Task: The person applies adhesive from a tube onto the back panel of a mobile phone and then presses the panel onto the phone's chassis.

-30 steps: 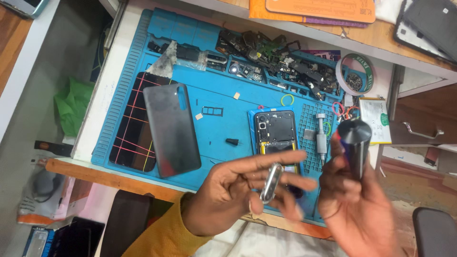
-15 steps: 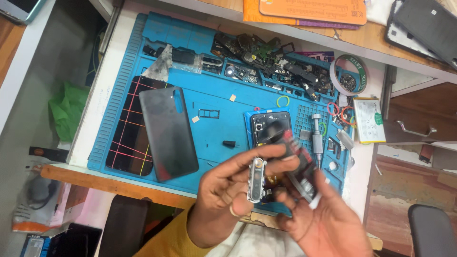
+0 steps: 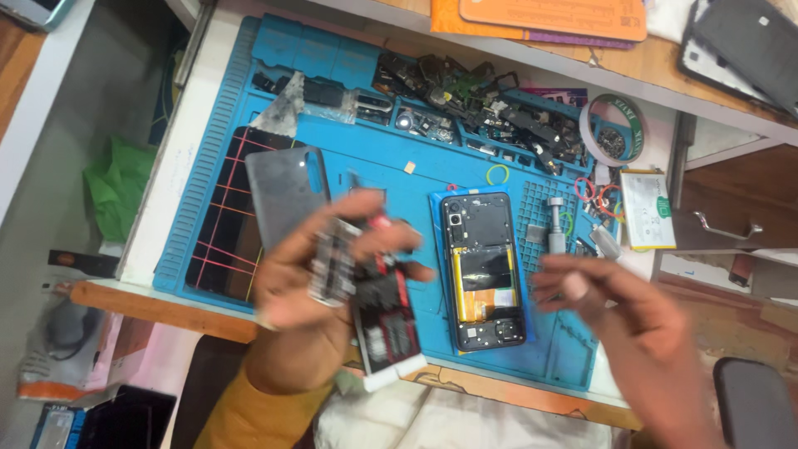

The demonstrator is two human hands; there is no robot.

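Note:
My left hand point(image 3: 303, 287) is raised over the front of the blue work mat point(image 3: 416, 179) and is blurred by motion. It grips a small silvery piece point(image 3: 332, 264) and a flat black pack with a red stripe and a white end point(image 3: 387, 326). My right hand point(image 3: 619, 308) is apart from it at the right, fingers spread, with nothing seen in it. Between the hands an opened phone point(image 3: 484, 270) lies flat on the mat, its yellow and black insides showing. A grey back cover point(image 3: 287, 195) lies on the mat behind my left hand.
Several small phone parts fill the mat's far trays point(image 3: 474, 104). A tape roll point(image 3: 617, 129), a white flat battery point(image 3: 647, 209) and a small metal tool point(image 3: 554, 220) sit at the right. An orange folder point(image 3: 549, 17) and a dark cover point(image 3: 744, 41) lie on the far shelf.
My hands were together over the phone; the right hand has pulled away to the right. The black cylinder it held a second ago is gone from view. The left hand now holds the black and red pack.

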